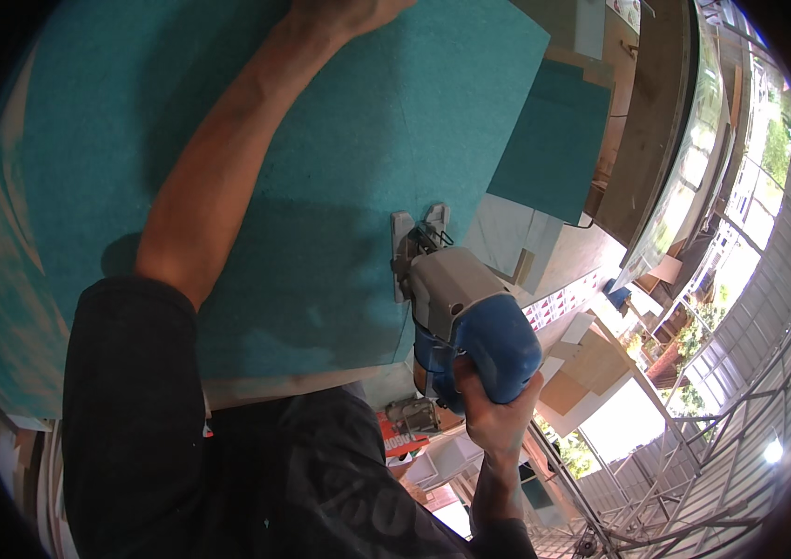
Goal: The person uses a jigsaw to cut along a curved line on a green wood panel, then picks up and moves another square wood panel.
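Observation:
My right hand (500, 415) is wrapped round the handle of a blue and grey jigsaw (474, 307). The jigsaw's metal shoe lies on a large green board (321, 168), close to the board's right side. A thin line runs on the board's surface beyond the shoe; the blade itself is hidden. My left arm reaches across the board, and my left hand (349, 14) is at the far edge of the picture, over the board. Its fingers are mostly cut off by the frame, so their pose does not show.
Right of the board lies a smaller green panel (558, 140), with a long wooden plank (642, 121) beyond it. A grey metal tool (414, 416) and a red box (399, 436) are near my body. Brown and white panels (591, 368) stand farther right.

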Tool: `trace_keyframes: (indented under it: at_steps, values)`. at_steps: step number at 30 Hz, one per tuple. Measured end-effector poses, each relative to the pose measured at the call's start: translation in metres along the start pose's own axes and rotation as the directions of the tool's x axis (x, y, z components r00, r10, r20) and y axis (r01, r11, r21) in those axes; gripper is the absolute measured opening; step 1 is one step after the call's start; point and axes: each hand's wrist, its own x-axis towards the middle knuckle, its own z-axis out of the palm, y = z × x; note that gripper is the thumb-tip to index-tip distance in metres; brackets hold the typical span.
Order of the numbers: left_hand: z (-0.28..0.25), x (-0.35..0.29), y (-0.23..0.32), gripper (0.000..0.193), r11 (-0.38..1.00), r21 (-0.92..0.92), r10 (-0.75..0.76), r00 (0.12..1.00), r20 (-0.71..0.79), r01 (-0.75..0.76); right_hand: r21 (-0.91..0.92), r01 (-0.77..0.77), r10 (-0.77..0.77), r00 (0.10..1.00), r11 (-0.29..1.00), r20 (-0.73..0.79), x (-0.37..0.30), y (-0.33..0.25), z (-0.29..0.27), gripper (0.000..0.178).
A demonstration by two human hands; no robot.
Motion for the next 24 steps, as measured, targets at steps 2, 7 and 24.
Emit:
trace_keyframes:
  at_steps: [2,7,24]
  values:
    - [0.003,-0.001,0.001,0.025,1.000,-0.003,-0.011,1.000,0.009,0.011,-0.023,-0.027,0.027,0.999,0.999,0.018,-0.001,0.006,-0.003,0.022]
    - [0.002,-0.001,0.002,0.025,1.000,-0.006,0.016,1.000,-0.023,-0.016,-0.019,-0.042,0.043,0.999,0.999,0.033,-0.001,0.009,-0.005,0.032]
    - [-0.003,-0.001,-0.001,0.028,1.000,-0.006,0.001,1.000,-0.017,-0.002,-0.049,0.021,-0.018,0.998,0.999,0.063,0.007,0.008,-0.004,0.038]
